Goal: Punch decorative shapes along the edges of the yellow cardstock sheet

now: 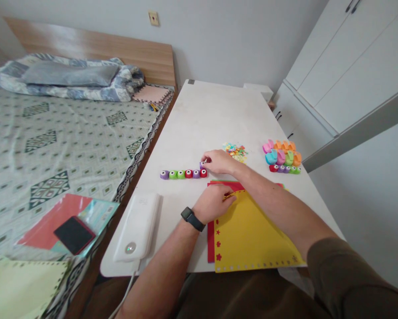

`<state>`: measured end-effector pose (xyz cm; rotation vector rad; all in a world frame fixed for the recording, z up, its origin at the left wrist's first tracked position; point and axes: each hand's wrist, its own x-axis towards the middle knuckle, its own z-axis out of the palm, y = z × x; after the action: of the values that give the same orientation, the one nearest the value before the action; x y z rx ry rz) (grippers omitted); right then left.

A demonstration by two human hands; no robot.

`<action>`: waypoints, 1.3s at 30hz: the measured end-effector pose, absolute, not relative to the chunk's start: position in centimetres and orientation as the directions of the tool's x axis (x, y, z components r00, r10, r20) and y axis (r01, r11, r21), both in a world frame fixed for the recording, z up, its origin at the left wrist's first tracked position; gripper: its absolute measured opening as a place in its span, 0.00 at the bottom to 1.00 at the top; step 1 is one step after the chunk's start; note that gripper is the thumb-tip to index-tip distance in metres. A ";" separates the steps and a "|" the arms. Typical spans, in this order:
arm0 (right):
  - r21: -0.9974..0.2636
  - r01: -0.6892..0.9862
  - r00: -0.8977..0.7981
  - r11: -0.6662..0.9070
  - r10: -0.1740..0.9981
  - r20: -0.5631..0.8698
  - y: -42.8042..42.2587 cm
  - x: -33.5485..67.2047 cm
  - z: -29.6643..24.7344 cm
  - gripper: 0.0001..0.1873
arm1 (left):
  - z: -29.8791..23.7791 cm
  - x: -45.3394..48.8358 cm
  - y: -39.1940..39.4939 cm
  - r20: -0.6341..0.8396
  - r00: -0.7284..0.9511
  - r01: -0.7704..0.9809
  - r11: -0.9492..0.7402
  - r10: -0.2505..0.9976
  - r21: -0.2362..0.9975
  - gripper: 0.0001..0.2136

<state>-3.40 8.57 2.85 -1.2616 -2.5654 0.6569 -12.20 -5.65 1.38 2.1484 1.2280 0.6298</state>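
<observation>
My right hand (218, 161) is closed on a small purple craft punch (202, 165), partly hidden by the fingers, at the right end of a row of punches (181, 174) in purple, green and red. My left hand (215, 201), with a black watch on its wrist, lies over the upper left corner of a yellow sheet of paper (255, 235), its fingers bent and closed on the sheet. Small shapes are cut along the sheet's left and bottom edges, and red paper (211, 243) shows beneath it.
Colourful paper cut-outs (236, 151) lie in a pile beyond my right hand. More punches (282, 157) stand in rows at the right. A white power bank (141, 226) with a cable lies at the left. The bed beside the table holds a phone (74, 235).
</observation>
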 end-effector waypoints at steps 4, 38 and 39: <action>-0.634 0.640 -0.541 0.434 0.840 0.029 8.2 -2.1 2.9 0.07 | 1.4 -12.3 -5.7 0.136 0.465 0.595 -0.422 0.875 0.684 0.12; -0.776 0.544 -0.533 0.318 0.846 -0.026 0.4 16.1 2.1 0.22 | 2.0 -12.3 -5.2 -0.027 0.373 0.639 -0.236 0.927 0.732 0.15; -0.799 0.522 -0.524 0.298 0.851 -0.025 0.4 16.1 2.0 0.22 | 1.9 -12.3 -5.2 -0.021 0.374 0.638 -0.240 0.927 0.732 0.15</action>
<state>16.11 0.40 1.96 -1.2280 -2.1667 1.0998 -12.29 -5.23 1.95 1.9750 1.3468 0.5616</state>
